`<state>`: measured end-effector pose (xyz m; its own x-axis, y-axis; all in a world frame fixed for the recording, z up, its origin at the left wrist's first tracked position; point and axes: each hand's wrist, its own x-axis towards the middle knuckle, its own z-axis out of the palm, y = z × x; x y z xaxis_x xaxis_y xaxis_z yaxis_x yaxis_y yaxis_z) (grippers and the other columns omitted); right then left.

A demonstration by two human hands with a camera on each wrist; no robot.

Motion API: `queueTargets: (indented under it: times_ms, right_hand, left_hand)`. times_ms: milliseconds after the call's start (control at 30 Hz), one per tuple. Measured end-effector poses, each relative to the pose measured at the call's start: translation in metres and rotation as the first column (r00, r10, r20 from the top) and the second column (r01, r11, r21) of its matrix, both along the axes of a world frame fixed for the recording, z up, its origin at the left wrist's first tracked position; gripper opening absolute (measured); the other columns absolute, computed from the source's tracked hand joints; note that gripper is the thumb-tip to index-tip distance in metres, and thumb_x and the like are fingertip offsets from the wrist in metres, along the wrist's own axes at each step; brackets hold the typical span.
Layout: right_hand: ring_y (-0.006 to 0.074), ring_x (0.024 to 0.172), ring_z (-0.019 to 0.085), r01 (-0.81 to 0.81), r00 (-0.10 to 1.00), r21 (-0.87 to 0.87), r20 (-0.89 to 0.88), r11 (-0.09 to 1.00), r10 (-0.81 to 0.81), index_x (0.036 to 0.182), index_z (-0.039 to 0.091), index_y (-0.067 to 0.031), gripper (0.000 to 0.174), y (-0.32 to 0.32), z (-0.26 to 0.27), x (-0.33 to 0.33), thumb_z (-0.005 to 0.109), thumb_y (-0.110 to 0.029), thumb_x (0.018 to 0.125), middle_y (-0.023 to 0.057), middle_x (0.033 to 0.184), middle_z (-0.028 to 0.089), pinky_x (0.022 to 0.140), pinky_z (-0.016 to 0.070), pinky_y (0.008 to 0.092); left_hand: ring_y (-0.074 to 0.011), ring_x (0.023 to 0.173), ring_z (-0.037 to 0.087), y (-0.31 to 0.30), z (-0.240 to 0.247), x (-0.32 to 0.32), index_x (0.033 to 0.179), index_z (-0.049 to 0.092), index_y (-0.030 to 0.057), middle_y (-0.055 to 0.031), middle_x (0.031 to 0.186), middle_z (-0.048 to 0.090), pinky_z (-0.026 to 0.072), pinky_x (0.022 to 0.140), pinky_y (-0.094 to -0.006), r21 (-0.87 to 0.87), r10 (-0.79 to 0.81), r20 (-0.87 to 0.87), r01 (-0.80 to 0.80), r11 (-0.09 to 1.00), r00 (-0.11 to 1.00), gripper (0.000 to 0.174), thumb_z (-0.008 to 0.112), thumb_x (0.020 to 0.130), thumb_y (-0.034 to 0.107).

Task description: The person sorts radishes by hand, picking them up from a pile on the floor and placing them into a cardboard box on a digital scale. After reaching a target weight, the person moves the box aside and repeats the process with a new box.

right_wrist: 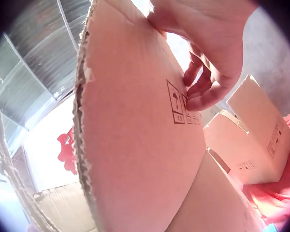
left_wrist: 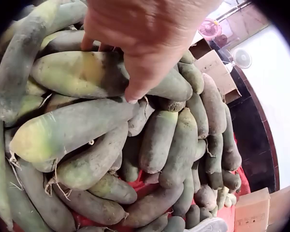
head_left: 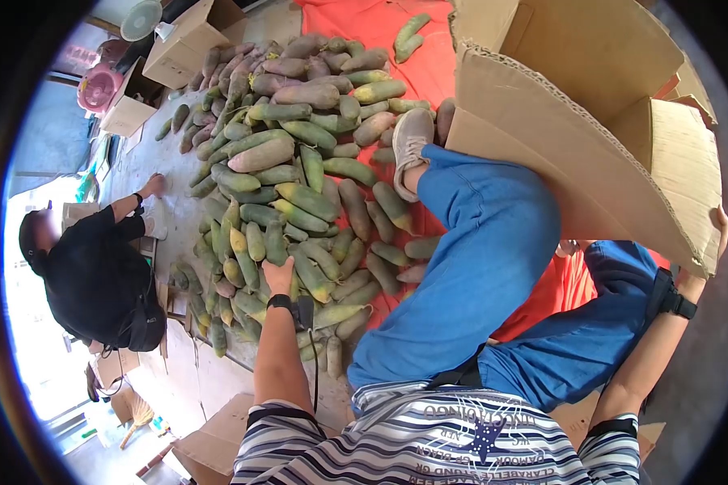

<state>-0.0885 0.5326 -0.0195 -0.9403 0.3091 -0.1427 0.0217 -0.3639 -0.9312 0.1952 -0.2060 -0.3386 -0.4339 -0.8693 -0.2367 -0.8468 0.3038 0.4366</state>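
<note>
A large heap of long green radishes (head_left: 307, 198) lies spread over the floor and a red sheet. My left hand (head_left: 280, 277) reaches into the near side of this heap. In the left wrist view it grips a green radish (left_wrist: 77, 73) from above, thumb on the near side and fingertips hidden behind. Another pale-ended radish (left_wrist: 72, 130) lies right below the thumb. On the other side, my right hand (right_wrist: 208, 53) holds a flap (right_wrist: 130, 121) of an open cardboard box (head_left: 558, 137), fingers curled against its printed face. The box leans beside my raised knee.
Red sheeting (head_left: 372, 40) shows beneath and beyond the heap. A person in black (head_left: 97, 275) is at the left, one hand low near the radishes. More cardboard boxes (head_left: 188, 48), a pink fan (head_left: 99, 87) and a broom (head_left: 137, 412) stand around the edges.
</note>
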Motion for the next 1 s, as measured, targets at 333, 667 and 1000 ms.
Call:
queueTargets:
  times_ms: [333,667,1000]
  right_hand:
    - [0.0192,0.097,0.062,0.059,0.997,0.029,-0.041,0.998,-0.057,0.115,0.06,-0.0018,0.041,-0.004,0.003,0.0,0.054,-0.032,0.087,0.01,0.111,0.064,0.085,0.0493,0.0331]
    - [0.0174,0.086,0.062,-0.153,0.978,-0.167,-0.166,0.974,0.125,0.104,0.063,-0.0002,0.031,0.002,-0.01,-0.012,0.055,-0.024,0.086,0.0075,0.097,0.067,0.082,0.0474,0.0308]
    - [0.0198,0.093,0.062,-0.168,0.976,-0.216,-0.171,0.962,0.133,0.111,0.06,-0.0001,0.04,-0.03,-0.001,-0.006,0.054,-0.029,0.084,0.0104,0.105,0.065,0.084,0.0487,0.0339]
  left_hand:
    - [-0.0426,0.112,0.05,0.046,0.023,0.001,0.125,0.041,-0.0102,-0.0286,0.12,0.051,0.0402,0.096,-0.0439,-0.214,-0.138,-0.096,0.115,0.97,0.986,0.078,0.078,0.067,0.028]
    - [-0.0185,0.105,0.054,0.149,0.148,-0.073,0.122,0.045,-0.0078,-0.0143,0.12,0.055,0.0442,0.093,-0.0333,0.141,-0.122,-0.706,0.307,0.941,0.698,0.056,0.076,0.078,0.009]
    - [-0.0233,0.105,0.059,0.293,0.391,-0.217,0.118,0.053,-0.004,-0.0165,0.119,0.057,0.0496,0.091,-0.0403,-0.407,-0.224,-0.898,0.525,0.748,-0.378,0.04,0.067,0.081,0.004]
